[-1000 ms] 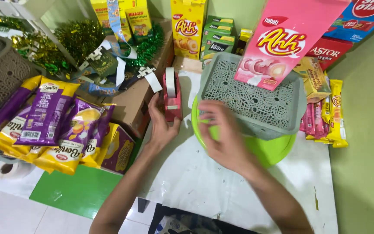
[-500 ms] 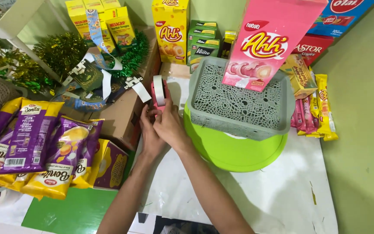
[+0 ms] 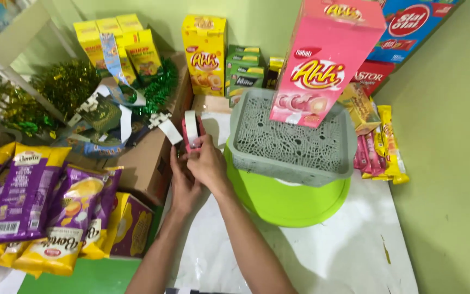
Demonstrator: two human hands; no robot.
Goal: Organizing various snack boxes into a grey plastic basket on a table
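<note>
Both hands, left hand (image 3: 183, 185) and right hand (image 3: 206, 163), have fingers closed around the small pink tape holder with white tape (image 3: 191, 130); pulling tape loose looks next.

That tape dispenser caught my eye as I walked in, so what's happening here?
A person has both hands on a pink tape dispenser, the left hand beneath and the right hand at its side. Beside them a tall pink snack box stands in a grey lattice basket on a green round tray.
</note>
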